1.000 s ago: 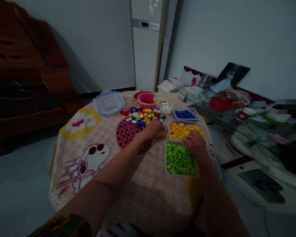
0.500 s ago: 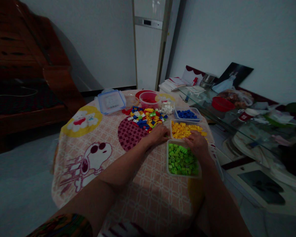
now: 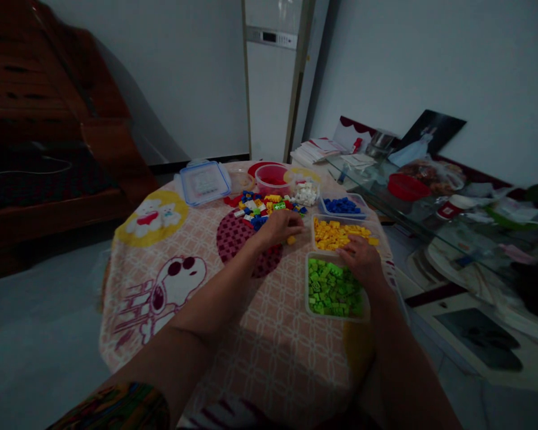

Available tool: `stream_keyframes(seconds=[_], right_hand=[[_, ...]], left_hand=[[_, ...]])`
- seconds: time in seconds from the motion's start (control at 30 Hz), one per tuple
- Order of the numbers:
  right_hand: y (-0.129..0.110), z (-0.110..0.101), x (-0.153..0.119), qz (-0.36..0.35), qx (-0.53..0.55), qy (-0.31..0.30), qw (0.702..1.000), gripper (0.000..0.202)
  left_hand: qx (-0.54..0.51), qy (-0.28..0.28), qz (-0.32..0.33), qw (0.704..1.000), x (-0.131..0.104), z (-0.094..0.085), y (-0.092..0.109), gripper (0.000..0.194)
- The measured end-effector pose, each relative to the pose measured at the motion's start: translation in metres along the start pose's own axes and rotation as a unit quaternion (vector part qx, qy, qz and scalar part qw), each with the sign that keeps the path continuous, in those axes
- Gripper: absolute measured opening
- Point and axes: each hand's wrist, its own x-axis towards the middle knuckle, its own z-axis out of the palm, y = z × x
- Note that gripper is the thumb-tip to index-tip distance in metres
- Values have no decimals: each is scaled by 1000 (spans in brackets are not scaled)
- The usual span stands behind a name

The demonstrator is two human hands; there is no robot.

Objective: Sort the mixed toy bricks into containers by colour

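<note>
My left hand (image 3: pixel 283 228) hovers at the near right edge of a mixed pile of building bricks (image 3: pixel 255 206), its fingers apart and curved over the cloth. Below its fingertips a yellow piece (image 3: pixel 291 240) shows. My right hand (image 3: pixel 361 255) rests at the near edge of the box of yellow bricks (image 3: pixel 332 234), beside the box of green bricks (image 3: pixel 334 286); its fingertips are bent, and anything between them is too small to make out. Behind lie a box of blue bricks (image 3: pixel 342 206) and a heap of white bricks (image 3: pixel 305 193).
A pink tub (image 3: pixel 272 179) and a blue-rimmed lid (image 3: pixel 205 183) stand at the far side of the round table's patterned cloth (image 3: pixel 269 334). On the right, a glass shelf holds a red bowl (image 3: pixel 407 187), a cup (image 3: pixel 452 206) and bags.
My left hand has lifted slightly and shifted left over the pile's edge, and its fingers have spread. My right hand has stayed by the yellow box. The view has moved slightly.
</note>
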Motion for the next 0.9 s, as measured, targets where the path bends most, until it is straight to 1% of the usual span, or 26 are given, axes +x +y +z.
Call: stream_keyframes(seconds=[0.1, 0.27, 0.33, 0.4, 0.47, 0.53, 0.63, 0.7, 0.77, 0.8, 0.83, 0.9], right_hand=[[-1, -1, 1, 6, 6, -1, 1000, 23], [0, -2, 2, 8, 18, -3, 1000, 21], [2, -1, 2, 8, 21, 0, 1000, 23], [3, -1, 2, 3, 25, 3, 1000, 25], [4, -1, 2, -1, 28, 4, 1000, 25], [4, -1, 2, 1, 29, 3, 1000, 22], [2, -2, 2, 8, 31, 1, 1000, 19], [0, -3, 2, 7, 33, 3, 999, 18], [-2, -4, 2, 6, 36, 4, 999, 19], [-3, -4, 2, 5, 38, 4, 999, 19], [-4, -4, 1, 6, 40, 4, 999, 19], [-4, -3, 2, 8, 41, 6, 999, 20]], left_hand=[[-66, -40, 39, 996, -2, 7, 20, 10], [-105, -147, 87, 980, -11, 30, 52, 16], [-113, -182, 110, 970, -14, 36, 61, 20], [-112, -191, 126, 967, -15, 37, 65, 24], [-86, -158, 119, 976, -13, 33, 60, 26], [-35, -92, 82, 992, -8, 21, 48, 25], [42, -11, 4, 999, -3, -4, 24, 26], [96, 19, -42, 994, -3, -21, 7, 26], [146, 32, -80, 986, -4, -33, -6, 27], [166, 34, -93, 981, -5, -35, -11, 26], [181, 31, -104, 977, -6, -35, -15, 26], [202, 18, -123, 971, -8, -30, -21, 25]])
